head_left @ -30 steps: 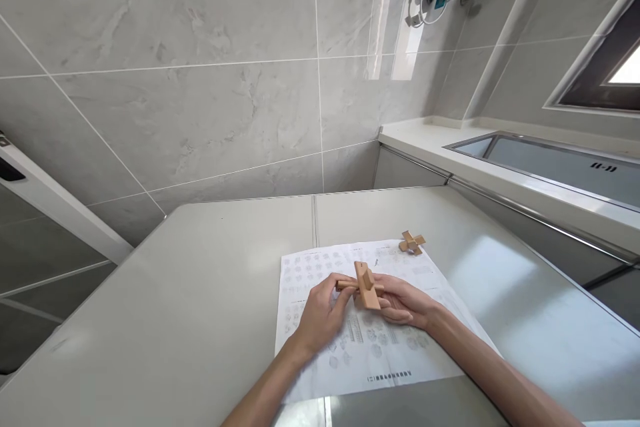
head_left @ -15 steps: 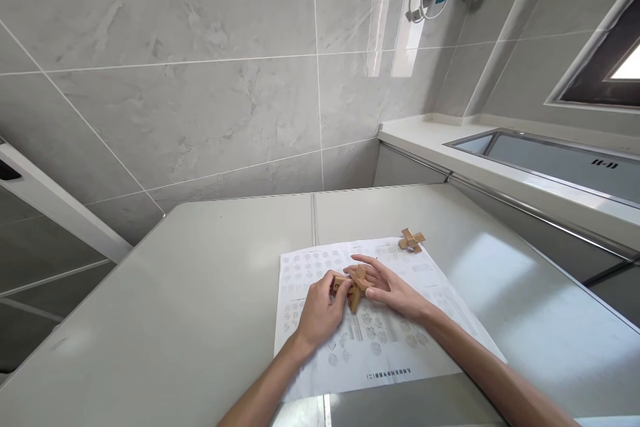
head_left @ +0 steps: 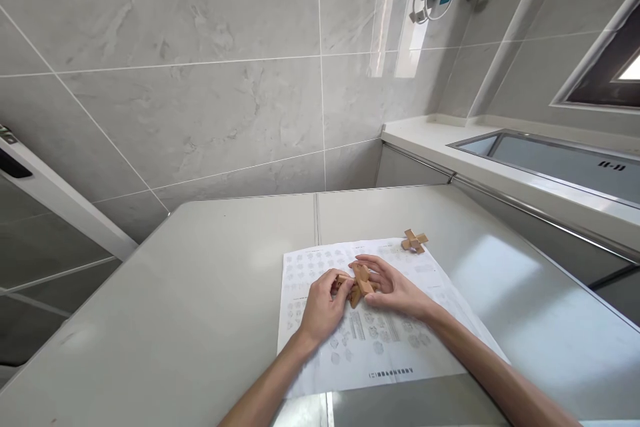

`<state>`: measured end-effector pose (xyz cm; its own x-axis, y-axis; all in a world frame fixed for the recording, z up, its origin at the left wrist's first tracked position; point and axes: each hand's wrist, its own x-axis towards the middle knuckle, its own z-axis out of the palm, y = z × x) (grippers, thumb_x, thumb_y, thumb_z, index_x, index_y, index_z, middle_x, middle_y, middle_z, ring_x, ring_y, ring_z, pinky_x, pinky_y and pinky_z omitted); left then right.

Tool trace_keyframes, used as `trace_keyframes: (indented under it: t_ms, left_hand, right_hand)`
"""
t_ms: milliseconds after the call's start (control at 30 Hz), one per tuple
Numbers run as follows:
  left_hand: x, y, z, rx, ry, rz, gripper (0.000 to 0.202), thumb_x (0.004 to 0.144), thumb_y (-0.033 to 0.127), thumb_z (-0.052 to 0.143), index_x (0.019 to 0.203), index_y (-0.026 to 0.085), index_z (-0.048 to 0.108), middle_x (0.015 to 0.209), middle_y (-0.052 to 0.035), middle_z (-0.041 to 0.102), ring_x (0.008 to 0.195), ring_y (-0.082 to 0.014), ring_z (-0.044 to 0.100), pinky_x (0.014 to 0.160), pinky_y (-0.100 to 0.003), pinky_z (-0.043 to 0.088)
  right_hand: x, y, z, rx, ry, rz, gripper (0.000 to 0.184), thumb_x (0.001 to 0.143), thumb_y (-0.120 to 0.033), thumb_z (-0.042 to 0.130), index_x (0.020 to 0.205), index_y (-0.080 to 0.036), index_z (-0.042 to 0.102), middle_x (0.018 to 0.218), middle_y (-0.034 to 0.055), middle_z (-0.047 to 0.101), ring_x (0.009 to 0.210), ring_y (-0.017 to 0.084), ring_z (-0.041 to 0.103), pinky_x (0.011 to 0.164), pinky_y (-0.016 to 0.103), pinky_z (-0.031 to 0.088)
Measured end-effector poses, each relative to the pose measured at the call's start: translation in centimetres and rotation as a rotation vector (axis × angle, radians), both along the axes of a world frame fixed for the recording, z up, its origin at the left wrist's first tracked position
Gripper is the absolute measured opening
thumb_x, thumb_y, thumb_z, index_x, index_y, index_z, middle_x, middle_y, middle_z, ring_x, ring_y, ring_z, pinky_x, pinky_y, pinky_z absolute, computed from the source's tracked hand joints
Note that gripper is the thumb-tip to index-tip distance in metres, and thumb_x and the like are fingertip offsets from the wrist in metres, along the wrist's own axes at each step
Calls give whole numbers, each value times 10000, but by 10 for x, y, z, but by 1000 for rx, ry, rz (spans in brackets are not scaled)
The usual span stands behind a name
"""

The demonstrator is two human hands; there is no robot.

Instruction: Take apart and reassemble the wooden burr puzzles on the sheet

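Observation:
Between my hands, above a printed sheet, is a wooden burr puzzle (head_left: pixel 362 279) made of crossing notched sticks. My left hand (head_left: pixel 325 300) pinches its left end between thumb and fingers. On the opposite side my right hand (head_left: pixel 395 287) grips it, thumb at the lower edge and fingers curled behind. Parts of the sticks are hidden by the fingers. The white instruction sheet (head_left: pixel 400 360) with rows of small drawings lies under both hands. At its upper right corner rests a second wooden burr puzzle (head_left: pixel 415 241), cross-shaped and touched by neither hand.
The pale folding table (head_left: pixel 225 293) has a seam (head_left: pixel 316 220) running through its middle. To the right stands a white counter (head_left: pixel 415 130) with a sink (head_left: pixel 550 160). A grey tiled wall (head_left: pixel 225 107) rises behind, and a white-framed panel (head_left: pixel 65 193) leans at the left.
The held puzzle has turned in my hands, so a broad notched face now shows. My right fingers have shifted around it. The whole view has moved slightly.

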<state>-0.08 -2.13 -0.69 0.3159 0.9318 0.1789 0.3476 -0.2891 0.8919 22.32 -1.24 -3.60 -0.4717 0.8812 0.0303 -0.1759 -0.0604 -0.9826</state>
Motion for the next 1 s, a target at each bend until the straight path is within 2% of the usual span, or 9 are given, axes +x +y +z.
trace_keyframes:
  t_ms: [100,367,600,667,800,1000]
  left_hand:
    - [-1,-1,1,8,29,-18,317,1084,456,488,971,221,667,900,-25,763,802,-190,689,717,-298,509]
    - [-1,-4,-2,39,88,-24,271,1101,448,446,1005,257,613,920,-1,778,803,-196,714,766,-314,528]
    - [-3,0,0,-4,91,-50,305,1109,465,421,1017,251,617,831,4,736,753,-196,701,748,-319,539]
    - [-4,-1,2,9,107,-48,350,1125,467,370,1074,253,643,851,-5,731,773,-202,696,770,-338,544]
    - [-1,-6,3,67,111,-20,407,1138,467,319,1281,277,650,1127,-48,713,1003,-228,694,903,-385,557]
    - [1,-11,-2,44,148,-78,527,1125,509,340,1588,271,422,1288,-105,619,1166,-271,639,1021,-467,552]
  right_hand:
    - [1,1,-2,5,17,13,869,804,-382,949,1526,-357,466,1678,145,370,1422,344,554,1177,543,453]
    - [3,0,3,24,-42,80,897,795,-354,951,1542,-331,455,1540,133,538,1394,326,581,1206,557,426]
    - [0,-4,5,9,-75,87,917,791,-339,954,1547,-323,435,1526,127,559,1371,315,605,1221,560,410]
    - [1,-4,6,11,-82,80,913,797,-335,951,1547,-320,431,1514,129,570,1381,314,596,1230,560,395]
    - [0,-4,6,17,-97,56,894,794,-343,952,1535,-325,452,1503,129,582,1417,324,566,1234,559,389]
    - [-4,-7,4,53,-77,36,883,780,-356,961,1513,-324,469,1503,132,584,1448,339,536,1246,595,368]
